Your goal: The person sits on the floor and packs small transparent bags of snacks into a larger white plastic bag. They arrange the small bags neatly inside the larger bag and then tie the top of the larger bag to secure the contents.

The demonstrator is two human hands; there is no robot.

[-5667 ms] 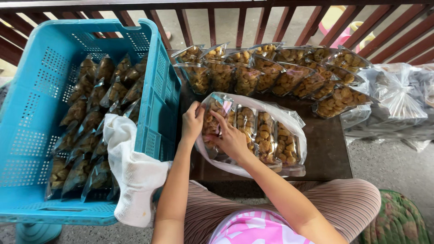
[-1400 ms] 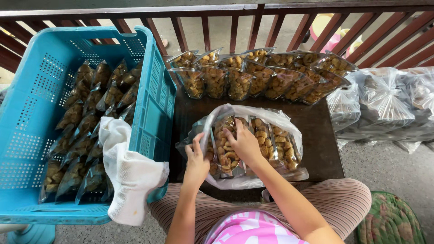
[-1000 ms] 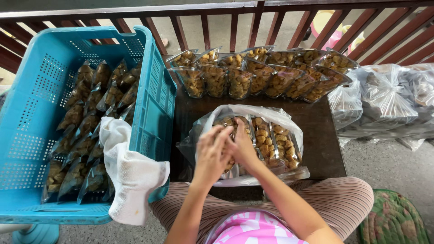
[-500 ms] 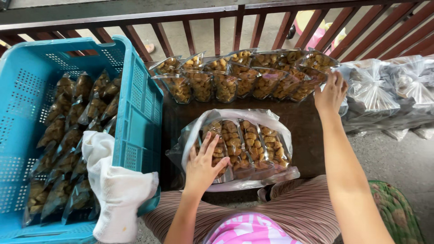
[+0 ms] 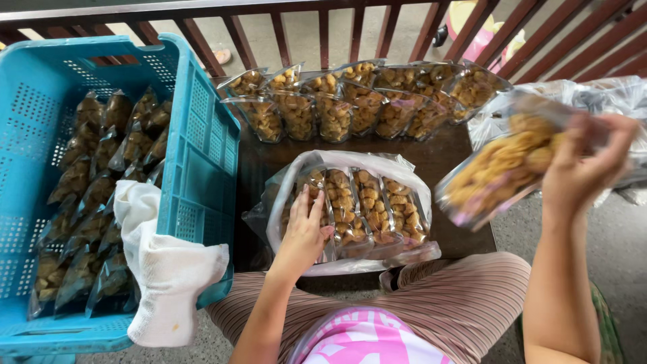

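**Snack packets handled over a dark surface**

At the bottom of the frame, striped trousers and a pink top are seen. Just above, at lower centre, the left hand (image 5: 306, 232) is laid flat with fingers spread on the packets inside a large open clear bag (image 5: 350, 205), which rests on the dark surface (image 5: 259, 158). At the right edge, a clear snack packet (image 5: 495, 168) filled with golden-brown pieces is held up in the closed right hand (image 5: 583, 165), blurred and clear of the surface. At the left, a blue plastic crate (image 5: 202, 168) is filled with rows of similar packets, and a white cloth (image 5: 165, 266) is draped over its near wall. Further up, a row of packets (image 5: 357, 98) is lined along the surface's far edge, before a brown railing (image 5: 323, 30).
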